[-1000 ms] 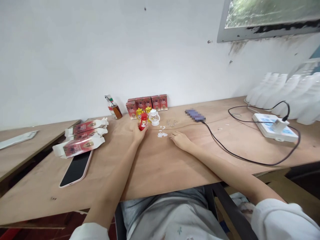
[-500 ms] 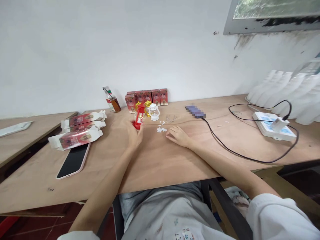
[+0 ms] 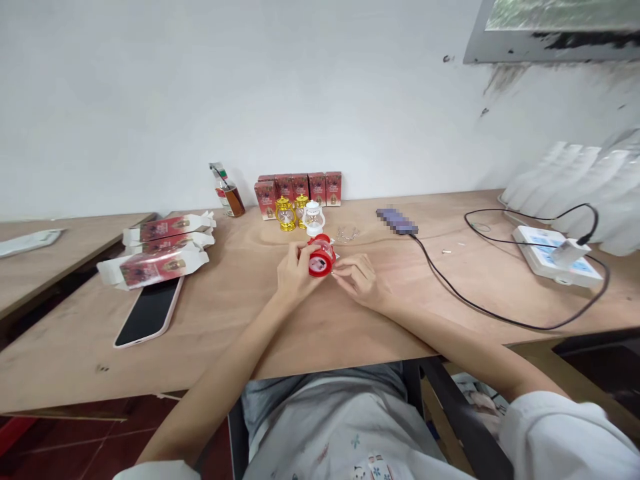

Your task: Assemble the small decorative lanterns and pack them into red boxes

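Note:
My left hand [image 3: 296,273] is closed round a small red lantern [image 3: 323,255], tipped so that its round base faces me. At the base's right edge, the thumb and fingertips of my right hand [image 3: 361,279] are pinched together; whatever they hold is too small to make out. Just behind stand a white lantern [image 3: 313,219] and two gold lanterns, one at the left [image 3: 285,213] and one in the middle [image 3: 301,208]. Thin clear pieces [image 3: 347,233] lie beyond my right hand. The small white pieces are mostly hidden behind the red lantern and my hands.
Red boxes [image 3: 300,187] line the wall beside a bottle of brown liquid [image 3: 230,199]. Opened cartons [image 3: 157,267] and a phone [image 3: 150,313] lie left. Right are a blurred-out device [image 3: 397,221], its black cable [image 3: 450,293], a power strip [image 3: 555,257] and stacked white items [image 3: 575,187].
My left hand has brought the red lantern right and toward me, turning its base my way. My right hand has risen from the table to the lantern's edge, fingers pinched.

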`<control>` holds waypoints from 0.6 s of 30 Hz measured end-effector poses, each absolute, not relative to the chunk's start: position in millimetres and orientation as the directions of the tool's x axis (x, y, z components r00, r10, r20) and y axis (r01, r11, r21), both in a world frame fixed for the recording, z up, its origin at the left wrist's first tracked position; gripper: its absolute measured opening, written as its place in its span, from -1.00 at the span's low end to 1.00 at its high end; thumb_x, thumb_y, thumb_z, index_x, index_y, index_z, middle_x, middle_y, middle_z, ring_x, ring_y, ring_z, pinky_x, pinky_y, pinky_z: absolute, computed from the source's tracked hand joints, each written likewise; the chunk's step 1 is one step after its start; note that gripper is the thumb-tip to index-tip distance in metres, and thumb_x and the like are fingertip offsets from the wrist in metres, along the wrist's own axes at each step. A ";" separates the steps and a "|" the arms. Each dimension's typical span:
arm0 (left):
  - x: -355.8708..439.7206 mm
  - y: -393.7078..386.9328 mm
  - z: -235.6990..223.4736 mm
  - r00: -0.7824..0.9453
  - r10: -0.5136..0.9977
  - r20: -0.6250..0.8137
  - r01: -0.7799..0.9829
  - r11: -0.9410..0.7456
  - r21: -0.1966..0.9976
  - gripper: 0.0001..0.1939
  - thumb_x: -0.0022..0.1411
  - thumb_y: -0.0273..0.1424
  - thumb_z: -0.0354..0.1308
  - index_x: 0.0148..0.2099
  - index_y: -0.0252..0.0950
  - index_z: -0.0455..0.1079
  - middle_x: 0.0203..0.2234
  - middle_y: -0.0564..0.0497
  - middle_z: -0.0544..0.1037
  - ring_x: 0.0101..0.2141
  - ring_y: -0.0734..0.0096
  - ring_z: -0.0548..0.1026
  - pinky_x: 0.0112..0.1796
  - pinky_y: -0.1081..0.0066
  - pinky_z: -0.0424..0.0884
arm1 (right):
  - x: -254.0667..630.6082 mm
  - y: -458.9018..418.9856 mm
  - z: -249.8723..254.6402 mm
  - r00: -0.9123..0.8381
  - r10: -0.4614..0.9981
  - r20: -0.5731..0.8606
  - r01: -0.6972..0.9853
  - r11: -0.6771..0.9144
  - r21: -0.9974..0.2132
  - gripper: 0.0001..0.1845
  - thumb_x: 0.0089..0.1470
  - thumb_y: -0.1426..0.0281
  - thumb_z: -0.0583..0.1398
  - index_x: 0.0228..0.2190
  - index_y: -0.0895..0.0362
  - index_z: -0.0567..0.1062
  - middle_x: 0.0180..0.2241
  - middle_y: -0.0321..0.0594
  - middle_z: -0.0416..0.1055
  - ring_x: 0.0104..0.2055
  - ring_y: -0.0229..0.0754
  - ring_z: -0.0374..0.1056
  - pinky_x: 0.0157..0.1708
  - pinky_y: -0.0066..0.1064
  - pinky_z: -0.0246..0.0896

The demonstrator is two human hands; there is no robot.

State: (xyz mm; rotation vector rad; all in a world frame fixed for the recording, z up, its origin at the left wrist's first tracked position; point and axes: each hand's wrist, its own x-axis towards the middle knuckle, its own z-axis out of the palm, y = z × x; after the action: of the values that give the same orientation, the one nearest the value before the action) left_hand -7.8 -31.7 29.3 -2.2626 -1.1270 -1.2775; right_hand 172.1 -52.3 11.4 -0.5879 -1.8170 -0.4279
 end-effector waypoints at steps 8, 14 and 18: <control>-2.1 -36.9 31.4 0.413 0.548 0.727 0.848 -0.522 -0.088 -0.44 0.16 -0.18 0.14 0.16 -0.30 0.27 -0.24 -0.17 0.43 -0.25 0.18 0.35 -0.30 0.30 0.20 | 171.4 -56.7 14.1 -0.275 0.175 0.945 0.635 0.771 0.042 -0.96 0.10 0.47 0.20 -0.36 0.09 0.45 -0.34 -0.18 0.48 -0.30 -0.21 0.38 -0.30 -0.32 0.24; -0.2 -41.4 32.4 0.468 0.495 0.732 0.830 -0.531 -0.172 -0.54 0.23 -0.28 0.08 0.16 -0.27 0.29 -0.15 -0.18 0.48 -0.20 0.15 0.34 -0.28 0.28 0.13 | 176.0 -54.7 16.0 -0.330 0.160 0.930 0.697 0.706 0.126 -0.92 0.10 0.46 0.21 -0.37 0.05 0.53 -0.32 -0.19 0.47 -0.28 -0.21 0.35 -0.29 -0.33 0.18; -0.5 -40.0 30.0 0.543 0.432 0.720 0.779 -0.580 -0.239 -0.58 0.24 -0.35 0.05 0.15 -0.30 0.29 -0.12 -0.15 0.50 -0.18 0.19 0.35 -0.24 0.27 0.11 | 177.4 -52.3 13.2 -0.350 0.168 0.922 0.704 0.697 0.140 -0.89 0.11 0.44 0.21 -0.39 0.02 0.55 -0.29 -0.20 0.47 -0.24 -0.20 0.34 -0.26 -0.31 0.16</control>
State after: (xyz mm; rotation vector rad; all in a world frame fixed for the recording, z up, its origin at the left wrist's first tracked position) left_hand -0.5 -40.0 30.0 -2.2344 -0.9749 -0.8331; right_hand 177.4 -52.3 13.2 -0.6803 -1.8792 -0.6538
